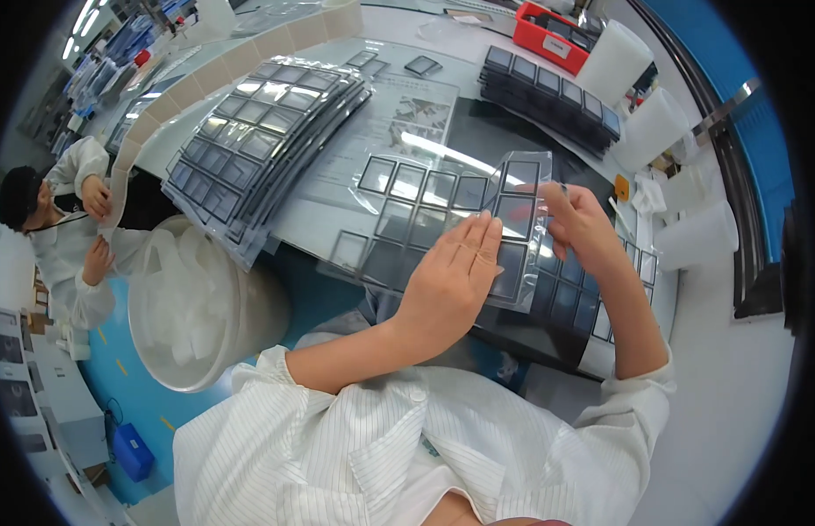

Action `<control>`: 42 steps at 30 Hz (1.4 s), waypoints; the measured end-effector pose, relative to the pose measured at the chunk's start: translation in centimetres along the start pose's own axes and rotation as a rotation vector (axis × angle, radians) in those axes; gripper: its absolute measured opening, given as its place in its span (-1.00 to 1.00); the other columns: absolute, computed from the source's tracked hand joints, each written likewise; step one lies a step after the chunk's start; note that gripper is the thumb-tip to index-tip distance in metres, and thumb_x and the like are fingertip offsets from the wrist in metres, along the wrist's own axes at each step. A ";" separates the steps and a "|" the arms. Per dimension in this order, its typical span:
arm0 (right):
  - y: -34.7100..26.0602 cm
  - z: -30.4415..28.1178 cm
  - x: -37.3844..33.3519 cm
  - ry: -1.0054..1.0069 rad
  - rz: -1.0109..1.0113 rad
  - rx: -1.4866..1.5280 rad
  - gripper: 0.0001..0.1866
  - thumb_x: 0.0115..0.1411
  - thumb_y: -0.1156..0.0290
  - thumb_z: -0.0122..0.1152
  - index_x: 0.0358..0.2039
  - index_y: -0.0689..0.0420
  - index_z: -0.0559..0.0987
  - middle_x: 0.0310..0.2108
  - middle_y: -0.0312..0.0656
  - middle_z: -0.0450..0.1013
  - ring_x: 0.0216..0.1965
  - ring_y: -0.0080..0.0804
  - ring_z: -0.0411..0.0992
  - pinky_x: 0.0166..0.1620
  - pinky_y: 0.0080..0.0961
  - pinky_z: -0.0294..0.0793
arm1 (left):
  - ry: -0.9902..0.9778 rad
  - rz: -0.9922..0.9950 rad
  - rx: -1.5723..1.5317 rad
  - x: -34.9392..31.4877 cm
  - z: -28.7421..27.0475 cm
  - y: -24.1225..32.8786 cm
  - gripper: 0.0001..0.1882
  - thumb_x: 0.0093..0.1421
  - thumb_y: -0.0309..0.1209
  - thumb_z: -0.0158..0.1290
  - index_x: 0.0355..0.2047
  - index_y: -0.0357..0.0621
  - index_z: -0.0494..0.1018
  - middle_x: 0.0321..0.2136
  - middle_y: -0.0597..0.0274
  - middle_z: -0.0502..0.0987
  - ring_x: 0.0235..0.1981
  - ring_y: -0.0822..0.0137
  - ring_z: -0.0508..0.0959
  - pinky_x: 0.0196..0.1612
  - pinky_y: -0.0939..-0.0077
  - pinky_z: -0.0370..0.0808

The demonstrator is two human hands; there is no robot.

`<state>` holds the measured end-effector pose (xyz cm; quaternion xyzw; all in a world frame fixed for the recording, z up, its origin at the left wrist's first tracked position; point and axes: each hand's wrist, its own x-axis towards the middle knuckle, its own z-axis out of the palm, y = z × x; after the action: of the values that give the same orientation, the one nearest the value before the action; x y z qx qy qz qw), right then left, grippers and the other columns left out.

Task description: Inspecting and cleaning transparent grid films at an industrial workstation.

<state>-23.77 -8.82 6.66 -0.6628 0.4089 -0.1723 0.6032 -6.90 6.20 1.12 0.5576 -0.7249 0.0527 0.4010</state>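
A clear plastic tray (394,219) with rows of black-rimmed rectangular panels lies across the near part of the table. My left hand (451,279) rests on it, fingers stretched out and together. Beneath that hand, part of the tray is hidden. My right hand (583,230) is curled at the upper right edge of a raised glossy strip of clear plastic (518,180), gripping it. A reddish blur of a fingertip shows through the strip. More dark panels (561,294) lie below my right hand, partly covered by the strip.
A tall stack of panel-filled trays (258,123) stands left, another dark stack (548,96) at the back right. White rolls (616,61) and a red bin (552,37) line the right side. A white bin (153,302) stands by the table; a co-worker (61,228) is far left.
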 end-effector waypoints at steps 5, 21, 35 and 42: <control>1.6 -0.2 -0.5 0.002 0.074 -0.186 -0.59 0.36 0.05 0.07 -0.25 0.18 0.61 -0.63 -0.41 0.44 -0.69 -0.78 0.24 -0.67 -0.75 0.19 | -0.258 0.076 -0.285 -2.0 0.0 0.3 -0.26 0.10 -0.42 0.23 0.25 -0.38 0.21 0.20 -0.18 0.31 0.22 -0.14 0.34 0.28 0.08 0.26; 4.0 -1.7 -3.7 0.240 -0.128 -0.364 -0.73 0.35 0.22 0.08 -0.26 0.16 0.60 -0.62 -0.38 0.49 -0.72 -0.77 0.21 -0.63 -0.76 0.15 | 0.190 0.086 -0.243 -1.0 -3.0 -5.4 -0.75 0.14 -0.47 0.15 -0.16 -0.22 0.51 -0.24 0.14 0.57 -0.23 0.20 0.56 -0.23 0.41 0.48; -0.2 -0.4 3.9 0.094 -0.005 -0.237 -0.64 0.35 0.16 0.11 -0.50 0.14 0.57 -0.66 -0.41 0.42 -0.72 -0.73 0.22 -0.64 -0.72 0.16 | -0.236 0.663 -0.177 0.4 12.9 8.8 -0.77 -0.12 -0.37 0.11 -0.46 -0.25 0.59 -0.40 0.16 0.53 -0.29 0.20 0.46 -0.30 0.42 0.41; 1.7 -1.1 3.6 0.086 -0.082 -0.251 -0.63 0.30 0.07 0.15 -0.28 0.14 0.64 -0.59 -0.39 0.51 -0.69 -0.78 0.20 -0.64 -0.75 0.16 | -0.295 0.660 -0.100 0.4 13.7 9.7 -0.90 -0.21 -0.42 0.14 -0.65 -0.17 0.57 -0.51 0.21 0.48 -0.36 0.25 0.45 -0.36 0.48 0.37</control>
<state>-23.00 -12.15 4.37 -0.7411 0.4253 -0.1725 0.4900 -22.31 2.34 -4.22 0.2750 -0.9176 0.0628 0.2801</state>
